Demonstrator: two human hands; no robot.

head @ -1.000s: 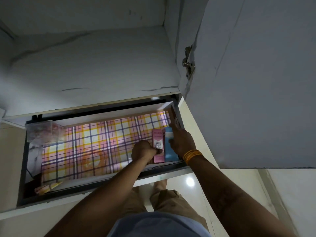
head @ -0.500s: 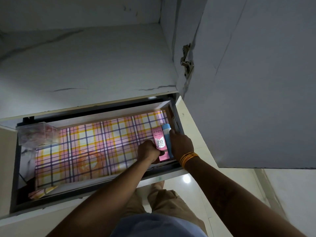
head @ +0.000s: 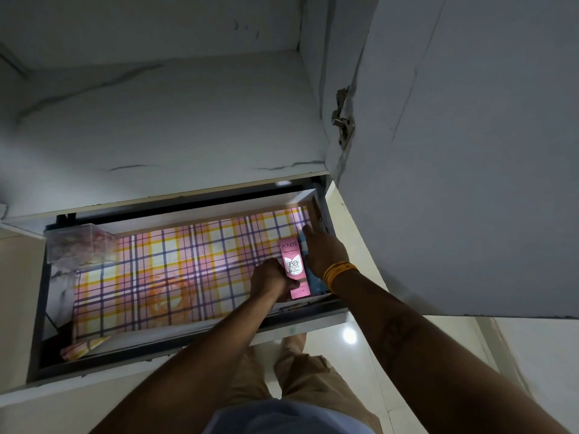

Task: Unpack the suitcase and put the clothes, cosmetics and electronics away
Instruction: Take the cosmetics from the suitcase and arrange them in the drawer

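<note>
An open drawer (head: 175,355) lined with pink, yellow and purple checked paper sits below a white shelf. At its right end lies a pink BB cream box (head: 293,261), and a light blue item (head: 313,280) lies right beside it against the drawer's side wall. My left hand (head: 272,281) grips the near end of the pink box, thumb on its front. My right hand (head: 322,252) lies over the blue item with fingers stretched toward the drawer's back corner; orange bangles circle that wrist.
A clear plastic box (head: 78,247) with small things inside stands in the drawer's back left corner. A folded scrap of checked paper (head: 83,347) lies at the front left. An open cupboard door (head: 470,151) hangs at the right. Glossy floor (head: 351,336) shows below.
The pink box has been shifted slightly and now lies straighter beside the blue item. My right hand's fingers have stretched further toward the drawer's back. The camera view drifted a little.
</note>
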